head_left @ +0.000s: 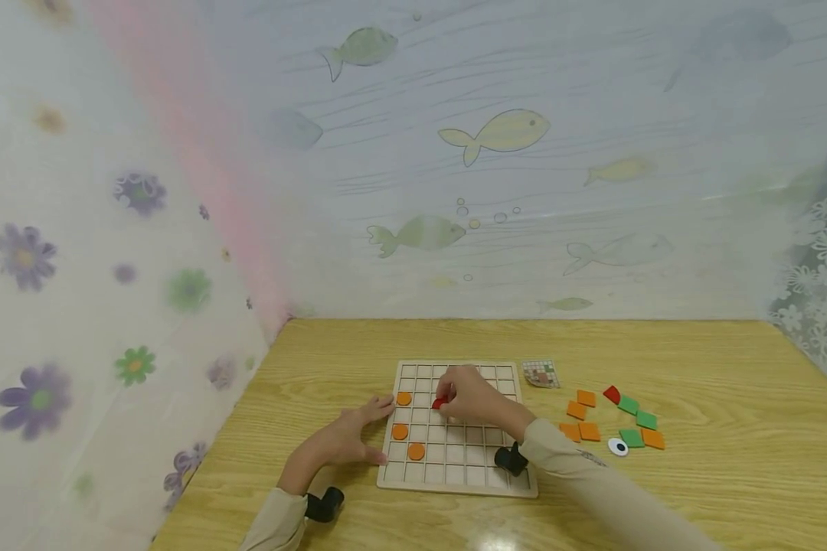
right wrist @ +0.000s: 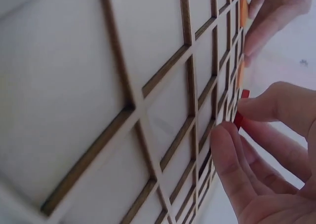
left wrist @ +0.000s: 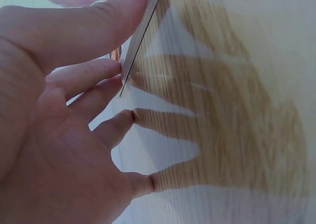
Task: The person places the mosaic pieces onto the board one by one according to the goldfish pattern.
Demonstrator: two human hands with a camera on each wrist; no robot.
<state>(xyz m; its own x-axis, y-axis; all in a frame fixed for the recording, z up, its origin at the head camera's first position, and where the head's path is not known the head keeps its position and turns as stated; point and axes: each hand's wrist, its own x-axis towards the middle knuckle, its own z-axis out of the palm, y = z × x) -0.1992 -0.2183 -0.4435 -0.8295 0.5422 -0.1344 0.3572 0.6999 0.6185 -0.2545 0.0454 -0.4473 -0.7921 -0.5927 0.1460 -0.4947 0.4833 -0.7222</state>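
Observation:
A wooden grid board (head_left: 455,489) lies on the table, with three orange rounded pieces in cells on its left side, one of them an orange piece (head_left: 416,451) near the front. Between thumb and fingers, my right hand (head_left: 472,394) pinches a red quarter-round piece (head_left: 437,402) over the board's upper middle; the right wrist view shows the red piece (right wrist: 239,120) at the fingertips. My left hand (head_left: 344,438) spreads along the board's left edge. In the left wrist view, the left hand's thumb and fingers (left wrist: 106,24) touch that edge, the other fingertips resting on the table.
Right of the board lie loose orange squares (head_left: 586,398), green squares (head_left: 646,419), another red piece (head_left: 612,394) and a white eye piece (head_left: 618,447). A small picture card (head_left: 540,373) sits by the board's top right corner. A patterned wall (head_left: 503,229) stands behind the table.

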